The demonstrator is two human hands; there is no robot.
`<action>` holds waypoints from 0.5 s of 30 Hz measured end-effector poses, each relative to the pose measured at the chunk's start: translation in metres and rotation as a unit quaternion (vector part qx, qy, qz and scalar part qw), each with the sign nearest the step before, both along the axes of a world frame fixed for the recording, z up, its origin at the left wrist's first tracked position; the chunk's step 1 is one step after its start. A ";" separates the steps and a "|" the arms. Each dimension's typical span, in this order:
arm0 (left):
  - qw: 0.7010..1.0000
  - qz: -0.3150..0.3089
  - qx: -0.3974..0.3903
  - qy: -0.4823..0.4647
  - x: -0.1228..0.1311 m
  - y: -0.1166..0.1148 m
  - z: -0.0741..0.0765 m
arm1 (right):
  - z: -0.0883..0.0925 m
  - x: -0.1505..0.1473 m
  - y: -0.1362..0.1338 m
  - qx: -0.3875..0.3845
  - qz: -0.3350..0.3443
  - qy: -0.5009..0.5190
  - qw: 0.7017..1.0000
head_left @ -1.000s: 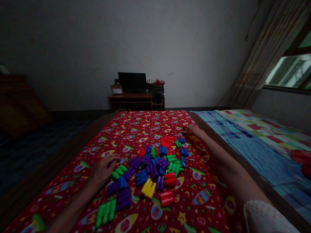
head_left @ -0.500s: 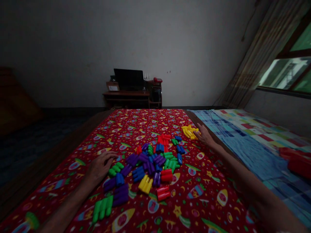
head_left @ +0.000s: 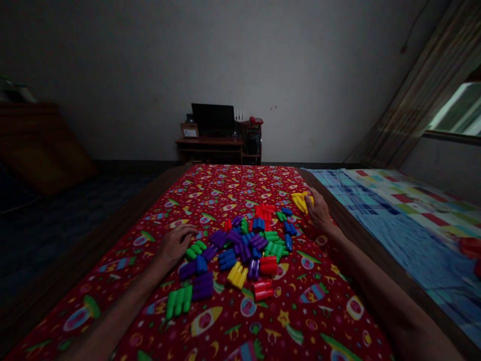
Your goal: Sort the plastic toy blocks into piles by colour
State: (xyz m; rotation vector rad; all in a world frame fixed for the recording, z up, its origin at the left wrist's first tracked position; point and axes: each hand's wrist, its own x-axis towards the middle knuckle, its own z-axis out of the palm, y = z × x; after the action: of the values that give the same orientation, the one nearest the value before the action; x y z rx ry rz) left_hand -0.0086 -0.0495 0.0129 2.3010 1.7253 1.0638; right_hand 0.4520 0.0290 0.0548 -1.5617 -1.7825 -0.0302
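My left hand (head_left: 177, 244) rests on the red patterned cloth, fingers loosely stretched and apart, beside a green toy building block (head_left: 196, 249). Nothing is in it. At the far right, my right hand (head_left: 318, 208) is closed on a cluster of yellow building blocks (head_left: 299, 201), with the thumb on the near side and the other fingers mostly hidden. Between the hands lies a loose pile of purple blocks (head_left: 218, 239), blue blocks (head_left: 227, 260), green blocks (head_left: 276, 249) and red blocks (head_left: 264, 213). A single yellow block (head_left: 237, 275) lies at the pile's near side.
The red cloth (head_left: 225, 188) covers a long surface with a dark edge. To its right is a bed with blue and checked covers (head_left: 361, 200). A desk (head_left: 210, 142) with a monitor (head_left: 213, 119) stands by the far wall; a wooden cabinet (head_left: 41, 145) is at left.
The view has turned slightly left, so everything sits further right in it. My right hand has closed over the yellow cluster, its thumb now on the near side. My left hand stays beside the green block.
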 end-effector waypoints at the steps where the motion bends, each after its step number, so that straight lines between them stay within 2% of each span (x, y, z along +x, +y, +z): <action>1: 1.000 -0.001 0.000 -0.003 0.001 0.000 0.000 | 0.007 -0.015 -0.016 0.001 0.073 0.002 0.997; 3: 1.000 0.002 -0.001 -0.007 0.002 -0.001 0.001 | 0.019 -0.049 -0.054 -0.034 0.246 -0.015 0.969; 5: 1.000 0.001 -0.004 -0.007 0.004 -0.003 0.003 | 0.025 -0.087 -0.094 -0.052 0.413 -0.083 0.905; 6: 1.000 0.001 -0.006 -0.007 0.004 -0.003 0.004 | 0.026 -0.104 -0.112 -0.043 0.470 -0.132 0.872; 8: 1.000 0.001 -0.008 -0.007 0.005 -0.004 0.006 | 0.024 -0.132 -0.139 -0.018 0.496 -0.221 0.839; 10: 1.000 0.002 -0.009 -0.009 0.005 -0.004 0.006 | 0.018 -0.150 -0.154 0.009 0.491 -0.295 0.820; 13: 1.000 -0.001 -0.002 -0.013 0.004 -0.002 0.003 | 0.009 -0.160 -0.153 0.036 0.486 -0.329 0.809; 15: 1.000 -0.003 0.005 -0.015 0.003 -0.001 0.001 | 0.009 -0.157 -0.140 0.053 0.486 -0.290 0.822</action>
State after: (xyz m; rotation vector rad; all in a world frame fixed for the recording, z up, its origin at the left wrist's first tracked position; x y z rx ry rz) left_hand -0.0054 -0.0502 0.0141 2.2822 1.7050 1.1033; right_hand 0.2947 -0.1107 0.0642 -0.4033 -2.8193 -0.1167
